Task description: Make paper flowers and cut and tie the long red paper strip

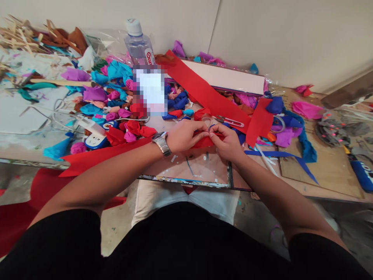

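Observation:
My left hand [185,136], with a metal watch [161,144] at its wrist, and my right hand [225,142] meet over the front of the table. Thumbs and forefingers are pinched together on a red fabric piece [205,142], which partly shows below them. The exact pinch point is too small to make out. Just behind the fingers lies a small clear ring [207,119], perhaps tape. A pair of thread snips [231,121] with a pink-and-white handle rests beyond my right hand. A long red strip [204,87] runs diagonally behind both hands; another red strip [110,155] passes under my left forearm.
Bundled colored scraps [116,97] cover the table's left and middle. A bottle [140,46], a blurred bright rectangle [151,91] and a white power adapter [94,130] stand among them. Green-handled pliers [37,87] lie left; a brown board [320,171] and blue ribbon [287,155] lie right.

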Demonstrator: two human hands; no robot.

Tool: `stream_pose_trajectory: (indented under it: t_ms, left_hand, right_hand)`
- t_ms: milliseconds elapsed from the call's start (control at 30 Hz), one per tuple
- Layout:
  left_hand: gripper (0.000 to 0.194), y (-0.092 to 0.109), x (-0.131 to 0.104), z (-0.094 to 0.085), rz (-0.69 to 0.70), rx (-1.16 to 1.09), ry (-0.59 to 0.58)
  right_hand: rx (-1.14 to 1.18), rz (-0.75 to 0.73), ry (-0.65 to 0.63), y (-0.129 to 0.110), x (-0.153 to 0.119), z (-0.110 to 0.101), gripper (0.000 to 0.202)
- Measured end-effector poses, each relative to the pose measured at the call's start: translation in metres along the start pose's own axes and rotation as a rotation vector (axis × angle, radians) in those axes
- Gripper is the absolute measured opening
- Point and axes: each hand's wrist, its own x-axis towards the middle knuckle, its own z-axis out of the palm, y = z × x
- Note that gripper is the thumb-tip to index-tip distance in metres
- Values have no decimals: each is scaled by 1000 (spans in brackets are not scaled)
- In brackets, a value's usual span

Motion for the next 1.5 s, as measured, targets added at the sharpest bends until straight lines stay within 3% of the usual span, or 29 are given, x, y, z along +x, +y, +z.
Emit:
stream_pose_trajectory:
  t_ms: [167,367,900,1100,1500]
  left_hand:
    - [28,1,0,-5,-44,15,-23]
    - [33,0,0,-4,-53,5,-53]
    - [24,-8,5,-23,-100,-41,-40]
    - [27,-13,7,-30,-54,-64,-102]
    - [33,-20,10,-32,-133,20,-66]
  right_hand:
    - [-28,-32,59,0,0,0,11]
    - [-110,-154,33,0,1,-4,7]
    - [-44,18,133,0,3,-2,16]
    - [-18,38,200,-2,5,-3,18]
    - [-42,19,217,0,5,-2,17]
